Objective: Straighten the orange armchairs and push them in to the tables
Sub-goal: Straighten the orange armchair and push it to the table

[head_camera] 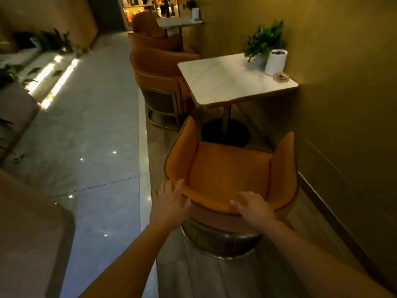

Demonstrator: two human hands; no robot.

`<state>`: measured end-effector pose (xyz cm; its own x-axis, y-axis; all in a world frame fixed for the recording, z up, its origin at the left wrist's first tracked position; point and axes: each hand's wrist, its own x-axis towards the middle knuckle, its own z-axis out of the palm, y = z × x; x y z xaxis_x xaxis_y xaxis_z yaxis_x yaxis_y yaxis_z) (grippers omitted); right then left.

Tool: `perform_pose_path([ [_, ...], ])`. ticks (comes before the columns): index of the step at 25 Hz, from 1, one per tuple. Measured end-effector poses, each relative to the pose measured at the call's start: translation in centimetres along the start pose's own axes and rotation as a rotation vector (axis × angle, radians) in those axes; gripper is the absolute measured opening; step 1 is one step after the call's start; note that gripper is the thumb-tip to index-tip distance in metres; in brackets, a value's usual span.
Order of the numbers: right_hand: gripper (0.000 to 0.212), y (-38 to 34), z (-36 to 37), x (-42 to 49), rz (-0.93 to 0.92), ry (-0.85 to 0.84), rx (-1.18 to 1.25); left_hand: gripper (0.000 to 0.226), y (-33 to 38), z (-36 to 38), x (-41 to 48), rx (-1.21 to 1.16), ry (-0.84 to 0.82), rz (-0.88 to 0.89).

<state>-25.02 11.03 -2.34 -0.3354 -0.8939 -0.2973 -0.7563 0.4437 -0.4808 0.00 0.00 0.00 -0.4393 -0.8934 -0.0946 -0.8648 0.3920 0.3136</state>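
An orange armchair (227, 168) stands in front of me, its seat facing a white marble table (223, 80) set against the right wall. A gap of floor shows between the seat front and the table's black round base. My left hand (169, 203) lies over the left end of the chair's backrest rim, fingers spread. My right hand (253, 207) rests on the top of the backrest near its middle, fingers draped over the edge. A second orange armchair (159, 76) sits on the table's far side, and a third (150, 29) stands further back.
On the table by the wall are a potted plant (263, 43), a white cylinder (275, 62) and a small ashtray (280, 77). The wall runs close on the right. A glossy tiled aisle (92, 117) opens to the left, with planters (12, 82) beyond.
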Motion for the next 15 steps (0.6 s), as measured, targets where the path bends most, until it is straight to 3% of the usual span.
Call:
perform_pose_path([
  [4, 0.088, 2.1, 2.5, 1.0, -0.045, -0.149, -0.061, 0.072, 0.0, 4.5, 3.3, 0.093, -0.102, 0.115],
  [7, 0.090, 3.2, 3.8, 2.2, -0.093, -0.078, -0.199, 0.074, 0.7, 7.1, 5.9, 0.145, -0.224, 0.183],
  [9, 0.089, 3.3, 4.6, 2.6, -0.113, 0.028, -0.280, 0.063, 1.4, 8.0, 7.0, 0.203, -0.291, 0.194],
  [11, 0.087, 3.7, 5.4, 3.0, -0.142, 0.133, -0.338, 0.057, 2.0, 8.6, 7.7, 0.255, -0.287, 0.213],
  [15, 0.090, 4.4, 5.8, 4.0, -0.189, 0.183, -0.342, 0.074, 2.4, 9.4, 8.3, 0.214, -0.139, 0.212],
])
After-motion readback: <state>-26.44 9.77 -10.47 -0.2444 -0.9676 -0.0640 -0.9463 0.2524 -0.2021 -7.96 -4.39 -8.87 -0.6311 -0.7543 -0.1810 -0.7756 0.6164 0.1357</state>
